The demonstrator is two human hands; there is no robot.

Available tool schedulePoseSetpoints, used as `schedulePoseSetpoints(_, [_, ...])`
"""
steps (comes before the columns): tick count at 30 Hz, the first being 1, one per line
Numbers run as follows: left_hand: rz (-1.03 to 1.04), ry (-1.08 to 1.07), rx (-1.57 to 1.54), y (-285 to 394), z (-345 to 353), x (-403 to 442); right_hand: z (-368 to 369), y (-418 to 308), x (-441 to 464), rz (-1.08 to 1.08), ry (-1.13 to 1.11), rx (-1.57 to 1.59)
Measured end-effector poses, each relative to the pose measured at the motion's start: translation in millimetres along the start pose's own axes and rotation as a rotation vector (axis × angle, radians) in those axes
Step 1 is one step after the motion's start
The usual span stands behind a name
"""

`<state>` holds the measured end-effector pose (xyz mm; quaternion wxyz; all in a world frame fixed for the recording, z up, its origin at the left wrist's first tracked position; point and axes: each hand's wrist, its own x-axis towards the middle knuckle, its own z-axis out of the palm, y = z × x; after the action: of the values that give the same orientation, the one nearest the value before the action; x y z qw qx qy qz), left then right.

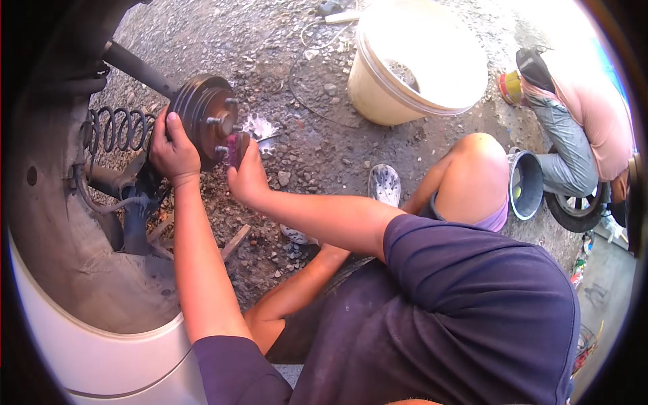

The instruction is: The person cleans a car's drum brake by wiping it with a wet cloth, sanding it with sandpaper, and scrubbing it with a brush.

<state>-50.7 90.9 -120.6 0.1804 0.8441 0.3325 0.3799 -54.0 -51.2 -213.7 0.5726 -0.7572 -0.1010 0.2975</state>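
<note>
A brake drum [209, 125] with wheel studs sticking out of its face sits on the axle inside the wheel arch. My left hand [175, 150] is closed on the drum's near-left edge, thumb up and the other fingers partly hidden behind it. My right hand [248, 177] is closed on a small flat block [234, 148] with a purplish-pink side, held against or very near the drum's face beside the lower stud. What exactly the block is cannot be made out.
A coil spring [121, 128] and a pale car fender [115, 351] frame the left side. On the gravel stand a large white bucket [381, 91] and a dark bucket [526, 192]. Another person [574, 128] crouches at right by a wheel [577, 209]. A wood piece [236, 241] lies below.
</note>
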Motion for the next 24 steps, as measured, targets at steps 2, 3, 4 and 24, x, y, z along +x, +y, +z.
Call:
schedulePoseSetpoints(2, [0.002, 0.007, 0.006, 4, -2, 4, 7, 3, -4, -0.043, 0.059, -0.012])
schedulePoseSetpoints(3, [0.017, 0.006, -0.001, 4, -2, 4, -4, 7, -17, -0.132, -0.043, -0.043])
schedulePoseSetpoints(4, [0.029, 0.008, -0.007, 3, -3, 2, -17, 10, -32, -0.221, -0.146, -0.077])
schedulePoseSetpoints(24, [-0.099, -0.127, -0.194, -7, -10, 7, -38, -54, -60, -0.426, -0.198, 0.051])
